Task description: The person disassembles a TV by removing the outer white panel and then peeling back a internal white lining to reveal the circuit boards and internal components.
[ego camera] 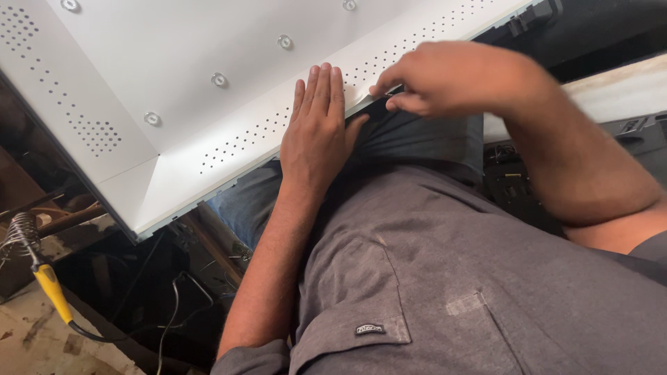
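Both hands, left hand point(316, 132) flat, right hand point(434, 76) pinching, meet perforated white panel point(174, 62).

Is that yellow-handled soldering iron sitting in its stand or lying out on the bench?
In its stand. The soldering iron has its tip tucked inside the coiled wire holder, and only the yellow handle and black cord stick out.

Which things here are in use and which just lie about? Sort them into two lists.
In use:
- white perforated panel, resting on the lap
- left hand, flat on the panel's edge
- right hand, pinching at that edge

Lying about:
- yellow-handled soldering iron in its coil stand
- loose wires
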`<control>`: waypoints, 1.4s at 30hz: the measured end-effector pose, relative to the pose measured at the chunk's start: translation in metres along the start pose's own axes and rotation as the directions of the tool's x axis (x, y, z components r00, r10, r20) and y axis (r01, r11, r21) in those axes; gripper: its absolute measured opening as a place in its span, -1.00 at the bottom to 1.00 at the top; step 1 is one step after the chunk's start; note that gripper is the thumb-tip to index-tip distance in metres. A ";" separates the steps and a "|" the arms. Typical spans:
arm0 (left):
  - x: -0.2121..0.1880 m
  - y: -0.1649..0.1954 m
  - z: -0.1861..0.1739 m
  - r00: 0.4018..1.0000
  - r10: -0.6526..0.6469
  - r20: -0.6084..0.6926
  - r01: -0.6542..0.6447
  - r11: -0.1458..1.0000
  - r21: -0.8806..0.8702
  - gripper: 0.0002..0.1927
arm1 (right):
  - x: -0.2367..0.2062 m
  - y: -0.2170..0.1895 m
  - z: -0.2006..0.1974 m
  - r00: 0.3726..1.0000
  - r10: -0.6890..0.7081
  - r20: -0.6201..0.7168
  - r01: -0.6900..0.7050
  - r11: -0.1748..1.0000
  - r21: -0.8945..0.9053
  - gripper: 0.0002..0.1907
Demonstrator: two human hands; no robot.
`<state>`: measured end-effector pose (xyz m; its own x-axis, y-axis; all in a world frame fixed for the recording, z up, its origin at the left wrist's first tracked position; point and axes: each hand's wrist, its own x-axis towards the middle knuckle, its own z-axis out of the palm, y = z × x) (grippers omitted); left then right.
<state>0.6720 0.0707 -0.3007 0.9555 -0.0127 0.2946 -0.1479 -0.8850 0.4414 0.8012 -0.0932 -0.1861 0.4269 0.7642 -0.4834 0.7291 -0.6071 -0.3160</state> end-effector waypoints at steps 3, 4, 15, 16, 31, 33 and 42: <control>0.000 0.001 -0.004 1.000 -0.005 0.000 0.005 0.999 -0.041 -0.29 | -0.001 0.003 0.001 0.999 0.032 0.033 -0.033 0.999 0.037 -0.60; 0.000 0.001 -0.004 1.000 -0.012 0.001 0.012 0.999 -0.051 -0.32 | -0.006 0.002 0.008 0.999 0.048 0.015 -0.047 0.999 -0.019 -0.60; 0.002 0.002 -0.003 0.999 -0.041 -0.011 0.040 0.992 -0.120 -0.38 | -0.039 -0.018 0.082 0.875 0.000 -0.484 0.040 0.997 0.073 -0.66; 0.003 0.003 -0.004 0.999 -0.048 -0.018 0.045 0.992 -0.118 -0.37 | -0.042 -0.021 0.081 0.884 0.025 -0.467 0.016 0.996 0.084 -0.65; -0.003 0.007 -0.011 0.999 -0.050 -0.010 0.048 0.988 -0.144 -0.37 | -0.037 -0.029 0.080 0.893 0.023 -0.450 0.043 0.990 0.138 -0.65; -0.003 0.008 -0.011 0.999 -0.048 -0.010 0.046 0.987 -0.154 -0.37 | -0.034 -0.029 0.080 0.901 0.024 -0.432 0.034 0.992 0.124 -0.64; -0.006 0.006 -0.008 0.998 -0.041 -0.052 0.031 0.984 -0.174 -0.31 | -0.029 -0.043 0.079 0.909 0.018 -0.417 0.028 0.994 0.104 -0.63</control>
<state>0.6635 0.0688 -0.2927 0.9463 0.0476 0.3199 -0.1602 -0.7903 0.5914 0.7154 -0.1063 -0.2230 0.6243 0.7741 -0.1050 0.6811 -0.6052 -0.4121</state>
